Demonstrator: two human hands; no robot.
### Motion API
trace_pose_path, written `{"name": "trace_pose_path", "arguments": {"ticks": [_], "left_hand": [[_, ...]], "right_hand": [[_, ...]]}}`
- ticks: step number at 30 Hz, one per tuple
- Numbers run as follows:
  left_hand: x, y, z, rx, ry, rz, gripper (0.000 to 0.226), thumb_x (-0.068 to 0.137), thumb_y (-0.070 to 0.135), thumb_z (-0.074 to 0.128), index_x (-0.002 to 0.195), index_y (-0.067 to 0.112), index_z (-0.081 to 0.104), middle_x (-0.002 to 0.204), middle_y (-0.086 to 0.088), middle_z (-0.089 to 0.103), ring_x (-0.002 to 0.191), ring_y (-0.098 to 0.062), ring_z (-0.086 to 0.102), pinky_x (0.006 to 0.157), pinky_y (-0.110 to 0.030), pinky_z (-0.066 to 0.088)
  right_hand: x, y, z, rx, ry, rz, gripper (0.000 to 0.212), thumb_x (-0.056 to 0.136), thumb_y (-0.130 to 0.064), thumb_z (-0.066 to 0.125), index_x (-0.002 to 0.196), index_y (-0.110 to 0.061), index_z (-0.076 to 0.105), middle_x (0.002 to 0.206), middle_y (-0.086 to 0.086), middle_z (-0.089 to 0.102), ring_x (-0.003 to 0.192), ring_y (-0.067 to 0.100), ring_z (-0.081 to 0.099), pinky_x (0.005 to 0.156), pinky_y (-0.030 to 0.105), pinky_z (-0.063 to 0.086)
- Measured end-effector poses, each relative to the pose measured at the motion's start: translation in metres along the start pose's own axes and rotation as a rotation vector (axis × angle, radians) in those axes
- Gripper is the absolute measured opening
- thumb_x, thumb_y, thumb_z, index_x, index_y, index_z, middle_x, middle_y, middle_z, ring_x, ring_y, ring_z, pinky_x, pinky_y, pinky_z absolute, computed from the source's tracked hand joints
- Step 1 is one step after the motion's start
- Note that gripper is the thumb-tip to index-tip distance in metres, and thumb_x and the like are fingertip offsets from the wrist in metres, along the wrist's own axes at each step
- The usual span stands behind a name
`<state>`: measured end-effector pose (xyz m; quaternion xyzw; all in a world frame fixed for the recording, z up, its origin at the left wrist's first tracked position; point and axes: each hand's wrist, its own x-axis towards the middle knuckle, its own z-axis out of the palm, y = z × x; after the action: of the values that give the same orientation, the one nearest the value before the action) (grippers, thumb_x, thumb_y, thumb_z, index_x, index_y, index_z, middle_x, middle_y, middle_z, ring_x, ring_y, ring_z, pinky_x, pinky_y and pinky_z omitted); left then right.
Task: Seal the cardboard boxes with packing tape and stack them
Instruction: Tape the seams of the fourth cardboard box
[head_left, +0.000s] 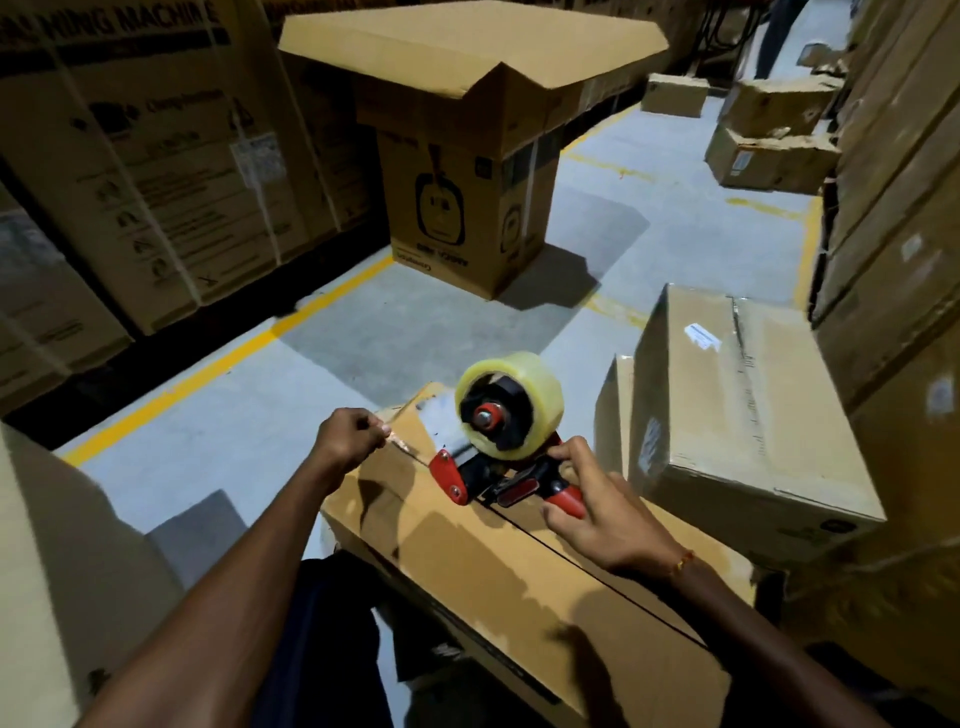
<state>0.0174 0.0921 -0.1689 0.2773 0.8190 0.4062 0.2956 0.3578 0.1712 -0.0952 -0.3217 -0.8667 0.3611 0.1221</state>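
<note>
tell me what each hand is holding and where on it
The right hand grips the tape dispenser by its red handle; the left hand pinches the tape's free end.

A grey concrete floor (415, 332) fills my view of the warehouse aisle, crossed by a painted yellow line (234, 358) running along the left. Beyond that line I see tall washing-machine cartons (156, 182) bound with white straps (260, 197), one carrying a paper label (257, 153). At the far top right, someone's legs (774, 36) stand in the aisle.
</note>
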Motion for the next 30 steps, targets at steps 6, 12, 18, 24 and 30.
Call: {"name": "trace_pose_path", "arguments": {"ticks": [6, 12, 18, 24, 30], "left_hand": [[0.017, -0.013, 0.005, 0.169, 0.054, 0.046, 0.017, 0.095, 0.018, 0.068, 0.081, 0.008, 0.071, 0.086, -0.011, 0.073, 0.086, -0.025, 0.064, 0.073, -0.031, 0.045], [0.041, -0.025, 0.012, 0.155, 0.125, -0.003, 0.014, 0.094, 0.021, 0.070, 0.083, 0.013, 0.073, 0.087, -0.008, 0.074, 0.090, -0.029, 0.067, 0.080, -0.040, 0.055], [0.051, -0.038, 0.016, 0.208, 0.154, 0.015, 0.015, 0.093, 0.023, 0.069, 0.085, 0.013, 0.076, 0.087, -0.006, 0.075, 0.088, -0.025, 0.066, 0.074, -0.032, 0.048], [0.058, -0.047, 0.014, 0.292, 0.191, 0.113, 0.016, 0.095, 0.021, 0.065, 0.084, 0.014, 0.074, 0.084, -0.006, 0.074, 0.084, -0.027, 0.064, 0.066, -0.029, 0.036], [0.055, -0.053, 0.016, 0.282, 0.192, 0.138, 0.017, 0.097, 0.022, 0.064, 0.091, 0.010, 0.075, 0.087, -0.003, 0.064, 0.084, -0.022, 0.055, 0.070, -0.032, 0.037]], "right_hand": [[0.023, 0.019, 0.024, 0.162, 0.034, 0.045, 0.041, 0.090, -0.015, 0.071, 0.115, -0.028, 0.042, 0.092, -0.005, 0.071, 0.077, 0.014, 0.068, 0.072, 0.040, 0.057], [0.049, 0.034, 0.045, 0.222, -0.020, 0.067, 0.047, 0.091, -0.014, 0.070, 0.117, -0.040, 0.040, 0.099, -0.002, 0.071, 0.075, 0.015, 0.068, 0.061, 0.034, 0.056], [0.071, 0.043, 0.059, 0.167, -0.023, 0.058, 0.049, 0.089, -0.015, 0.070, 0.117, -0.040, 0.038, 0.097, -0.007, 0.067, 0.064, 0.012, 0.064, 0.058, 0.033, 0.052], [0.081, 0.049, 0.075, 0.059, -0.041, 0.016, 0.048, 0.089, -0.022, 0.071, 0.118, -0.037, 0.035, 0.111, -0.006, 0.067, 0.086, 0.024, 0.067, 0.070, 0.030, 0.044], [0.084, 0.057, 0.081, -0.016, -0.060, -0.023, 0.048, 0.090, -0.026, 0.071, 0.124, -0.032, 0.037, 0.107, -0.014, 0.063, 0.079, 0.015, 0.062, 0.069, 0.027, 0.041]]}}
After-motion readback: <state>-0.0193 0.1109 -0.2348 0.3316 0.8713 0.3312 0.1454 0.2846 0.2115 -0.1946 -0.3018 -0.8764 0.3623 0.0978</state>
